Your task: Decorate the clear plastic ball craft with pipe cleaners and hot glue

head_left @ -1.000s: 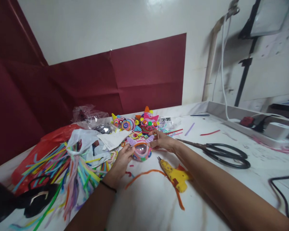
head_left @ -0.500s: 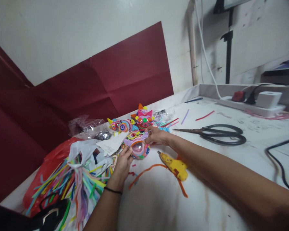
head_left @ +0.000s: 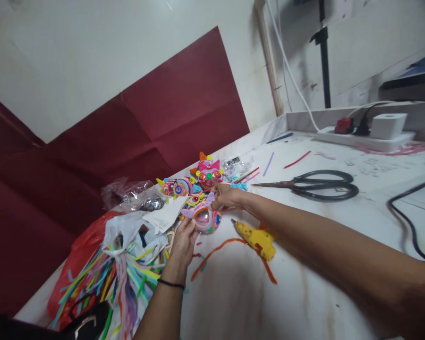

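1. Gripping the left edge of a round pipe-cleaner ornament (head_left: 205,219) at the centre of the frame, the left hand (head_left: 183,243) has its fingers curled on it, a black band around the wrist.
2. The right hand (head_left: 226,197) comes in from the lower right and pinches the ornament's upper right edge, by a lilac wing-like piece, between closed fingertips.
3. The ornament rests on the white worktop (head_left: 304,283); it has a clear dome in the middle ringed with pink, blue and green coils.
4. Just right of it lies a yellow glue gun (head_left: 255,239), its nozzle pointing toward the ornament, with an orange pipe cleaner (head_left: 217,249) curving beneath it.
5. Just behind the hands sit more finished ornaments (head_left: 198,180) in pink, orange and yellow.
6. Black scissors (head_left: 317,185) lie right of centre, well apart from the hands.
7. At lower left a heap of loose pipe cleaners (head_left: 116,274) spills over a red bag (head_left: 78,250), with white paper (head_left: 165,215) on top.
8. A power strip (head_left: 364,134) lies at upper right.
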Available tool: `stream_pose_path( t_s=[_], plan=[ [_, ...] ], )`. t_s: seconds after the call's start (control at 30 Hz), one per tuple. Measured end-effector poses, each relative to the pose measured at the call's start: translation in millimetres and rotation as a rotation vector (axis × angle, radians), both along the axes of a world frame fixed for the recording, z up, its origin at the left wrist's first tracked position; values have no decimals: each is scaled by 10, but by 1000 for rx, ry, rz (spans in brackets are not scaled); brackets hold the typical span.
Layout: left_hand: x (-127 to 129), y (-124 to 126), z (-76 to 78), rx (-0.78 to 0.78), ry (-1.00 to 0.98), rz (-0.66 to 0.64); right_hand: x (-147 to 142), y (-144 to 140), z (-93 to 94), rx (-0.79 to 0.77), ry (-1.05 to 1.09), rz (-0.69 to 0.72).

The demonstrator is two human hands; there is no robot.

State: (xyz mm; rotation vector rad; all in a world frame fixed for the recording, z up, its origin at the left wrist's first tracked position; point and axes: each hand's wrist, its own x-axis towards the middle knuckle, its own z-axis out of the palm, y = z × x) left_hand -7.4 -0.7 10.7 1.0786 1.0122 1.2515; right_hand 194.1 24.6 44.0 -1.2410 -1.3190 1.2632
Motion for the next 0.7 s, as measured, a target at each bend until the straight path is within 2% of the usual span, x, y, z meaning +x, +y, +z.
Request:
stream_pose_path(
  t_s=[0.43, 0.7],
  plan=[
    [0, 19, -72, 41, 2, 2, 35, -22, 5, -23, -1, 26],
    [76, -67, -80, 76, 23, 36, 104, -18, -4, -55, 14, 80]
  ],
)
